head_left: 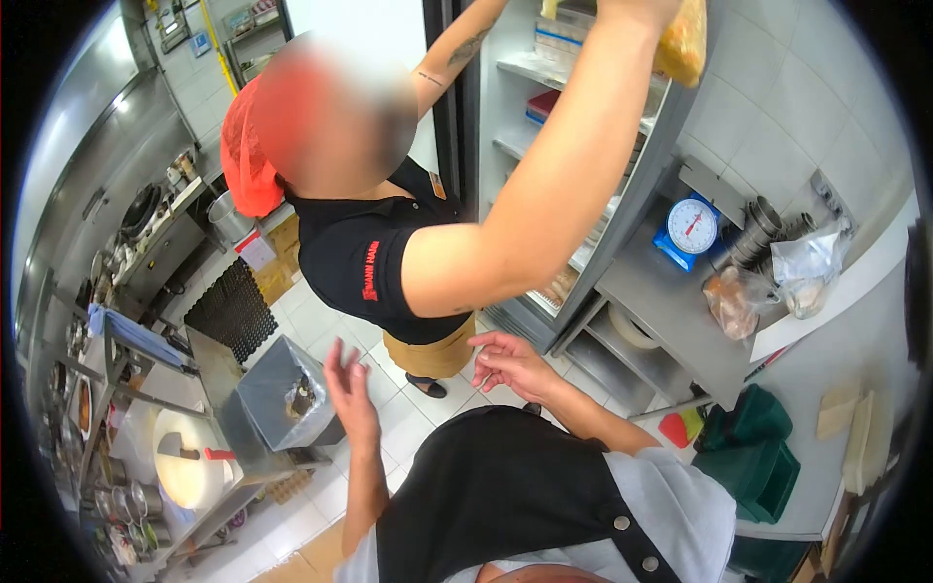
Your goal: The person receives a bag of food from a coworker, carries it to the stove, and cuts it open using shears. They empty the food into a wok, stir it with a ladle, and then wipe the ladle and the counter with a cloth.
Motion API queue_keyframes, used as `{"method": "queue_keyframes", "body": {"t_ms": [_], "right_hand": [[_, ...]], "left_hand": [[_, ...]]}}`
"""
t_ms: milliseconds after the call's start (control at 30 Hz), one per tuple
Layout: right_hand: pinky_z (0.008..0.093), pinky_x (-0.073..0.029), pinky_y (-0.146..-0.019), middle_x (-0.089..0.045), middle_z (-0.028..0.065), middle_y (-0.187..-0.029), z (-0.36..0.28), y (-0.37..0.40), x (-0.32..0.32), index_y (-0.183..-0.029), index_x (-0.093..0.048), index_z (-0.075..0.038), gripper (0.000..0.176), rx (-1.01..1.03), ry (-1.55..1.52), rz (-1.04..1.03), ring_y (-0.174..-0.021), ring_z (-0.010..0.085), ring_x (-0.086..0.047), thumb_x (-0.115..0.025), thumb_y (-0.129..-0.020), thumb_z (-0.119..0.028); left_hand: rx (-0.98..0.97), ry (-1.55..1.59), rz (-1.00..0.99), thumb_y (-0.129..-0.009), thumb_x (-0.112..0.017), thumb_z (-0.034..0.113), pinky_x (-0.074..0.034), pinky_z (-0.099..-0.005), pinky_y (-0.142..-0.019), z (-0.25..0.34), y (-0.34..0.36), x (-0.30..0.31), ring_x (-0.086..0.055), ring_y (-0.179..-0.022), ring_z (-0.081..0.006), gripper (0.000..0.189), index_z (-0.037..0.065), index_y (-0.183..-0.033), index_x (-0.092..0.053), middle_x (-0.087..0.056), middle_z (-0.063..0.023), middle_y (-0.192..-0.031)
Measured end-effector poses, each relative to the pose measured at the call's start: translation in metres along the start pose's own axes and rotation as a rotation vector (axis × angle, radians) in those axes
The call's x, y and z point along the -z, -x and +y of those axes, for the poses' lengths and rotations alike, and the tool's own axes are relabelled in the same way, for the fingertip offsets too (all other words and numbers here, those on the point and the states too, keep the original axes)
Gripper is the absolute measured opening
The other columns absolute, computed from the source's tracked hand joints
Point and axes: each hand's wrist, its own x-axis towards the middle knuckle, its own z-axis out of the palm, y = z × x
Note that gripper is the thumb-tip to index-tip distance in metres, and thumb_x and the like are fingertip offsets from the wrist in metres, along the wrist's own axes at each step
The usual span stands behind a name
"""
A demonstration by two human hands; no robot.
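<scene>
My left hand (351,387) is raised in front of my apron, fingers apart and holding nothing, near the grey bin (267,381) with a clear liner and some waste in it. My right hand (508,365) hovers at about the same height, fingers loosely curled and apart, with nothing visible in it. A co-worker (364,243) in a black shirt and red hair covering stands right before me, one arm stretched across toward the upper right. That person's hand, partly cut off at the top edge, is beside a bag of yellowish food (684,44). Behind the arm stands an open upright fridge (525,68) with stocked shelves.
On the steel counter (637,282) at right are a blue dial scale (691,229), stacked metal cups (756,233) and plastic bags of food (736,301). Green containers (763,476) sit nearer me. At left, a round white board (185,462) bears a cleaver (175,447). A black mat (231,309) lies beyond.
</scene>
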Motion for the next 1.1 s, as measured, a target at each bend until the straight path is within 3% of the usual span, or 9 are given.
{"method": "queue_keyframes", "body": {"t_ms": [33, 167, 267, 500, 600, 767, 933, 1067, 1100], "right_hand": [[0.0340, -0.060, -0.077, -0.071, 0.0108, -0.110, -0.012, 0.013, -0.013, -0.154, -0.048, -0.008, 0.050, 0.056, 0.002, 0.000, -0.094, 0.0229, -0.075, -0.065, -0.107, -0.014], [0.0355, -0.060, -0.083, -0.064, 0.0177, -0.133, -0.035, 0.049, -0.045, -0.168, -0.030, -0.009, 0.074, 0.343, 0.016, -0.024, -0.106, 0.0259, -0.073, -0.066, -0.104, -0.004], [0.0364, -0.060, -0.085, -0.060, 0.0199, -0.140, -0.048, 0.065, -0.065, -0.168, -0.029, -0.009, 0.076, 0.460, 0.090, -0.051, -0.109, 0.0267, -0.072, -0.065, -0.102, 0.001], [0.0325, -0.059, -0.087, -0.061, 0.0187, -0.141, -0.033, 0.079, -0.084, -0.165, -0.035, -0.004, 0.070, 0.342, 0.175, -0.096, -0.108, 0.0222, -0.072, -0.065, -0.103, 0.000], [0.0313, -0.058, -0.088, -0.062, 0.0173, -0.140, -0.022, 0.081, -0.086, -0.163, -0.039, -0.002, 0.064, 0.276, 0.205, -0.111, -0.107, 0.0198, -0.072, -0.065, -0.104, -0.001], [0.0303, -0.058, -0.089, -0.066, 0.0152, -0.136, -0.019, 0.085, -0.093, -0.156, -0.049, 0.000, 0.054, 0.209, 0.286, -0.133, -0.107, 0.0168, -0.072, -0.065, -0.105, -0.003], [0.0285, -0.058, -0.089, -0.073, 0.0130, -0.123, -0.027, 0.092, -0.095, -0.143, -0.062, 0.002, 0.040, 0.307, 0.450, -0.072, -0.102, 0.0157, -0.073, -0.067, -0.104, -0.002], [0.0283, -0.058, -0.087, -0.075, 0.0109, -0.114, -0.037, 0.093, -0.088, -0.135, -0.068, 0.002, 0.032, 0.411, 0.519, -0.037, -0.098, 0.0145, -0.073, -0.069, -0.102, -0.002], [0.0287, -0.058, -0.086, -0.076, 0.0109, -0.112, -0.036, 0.093, -0.083, -0.132, -0.070, 0.001, 0.030, 0.434, 0.539, -0.032, -0.097, 0.0155, -0.074, -0.071, -0.101, -0.002]], "left_hand": [[-0.061, 0.030, 0.015, -0.110, -0.061, 0.035, -0.044, -0.0457, -0.118, 0.014, -0.011, 0.002, -0.045, -0.152, -0.0313, 0.069, 0.000, -0.164, -0.034, -0.032, -0.0180, -0.173], [-0.372, -0.018, 0.054, -0.109, -0.060, 0.045, -0.031, -0.0507, -0.127, 0.058, -0.040, -0.004, -0.032, -0.160, -0.0328, 0.077, 0.000, -0.165, -0.033, -0.027, -0.0196, -0.175], [-0.520, -0.047, 0.076, -0.108, -0.060, 0.046, -0.022, -0.0494, -0.131, 0.070, -0.046, -0.010, -0.026, -0.162, -0.0331, 0.079, -0.002, -0.165, -0.032, -0.022, -0.0207, -0.177], [-0.503, -0.118, 0.194, -0.112, -0.052, 0.032, -0.017, -0.0452, -0.132, 0.080, -0.037, 0.004, -0.024, -0.163, -0.0334, 0.068, -0.005, -0.165, -0.033, -0.021, -0.0230, -0.177], [-0.512, -0.169, 0.196, -0.114, -0.048, 0.029, -0.019, -0.0461, -0.132, 0.073, -0.035, 0.012, -0.028, -0.162, -0.0326, 0.062, -0.007, -0.163, -0.035, -0.027, -0.0240, -0.175], [-0.444, -0.140, 0.097, -0.109, -0.058, 0.018, -0.028, -0.0473, -0.130, 0.075, -0.021, 0.014, -0.030, -0.161, -0.0322, 0.061, -0.001, -0.164, -0.038, -0.024, -0.0212, -0.177], [-0.333, -0.114, 0.010, -0.104, -0.068, 0.014, -0.038, -0.0477, -0.125, 0.047, -0.007, 0.010, -0.033, -0.160, -0.0322, 0.065, 0.003, -0.163, -0.042, -0.019, -0.0214, -0.178], [-0.132, -0.113, -0.106, -0.101, -0.073, 0.016, -0.052, -0.0467, -0.112, 0.024, 0.018, 0.010, -0.056, -0.143, -0.0342, 0.063, 0.001, -0.158, -0.050, -0.024, -0.0194, -0.178], [-0.095, -0.224, -0.108, -0.100, -0.075, 0.020, -0.056, -0.0446, -0.104, 0.023, 0.031, 0.010, -0.068, -0.127, -0.0340, 0.057, -0.001, -0.151, -0.058, -0.047, -0.0222, -0.166]]}}
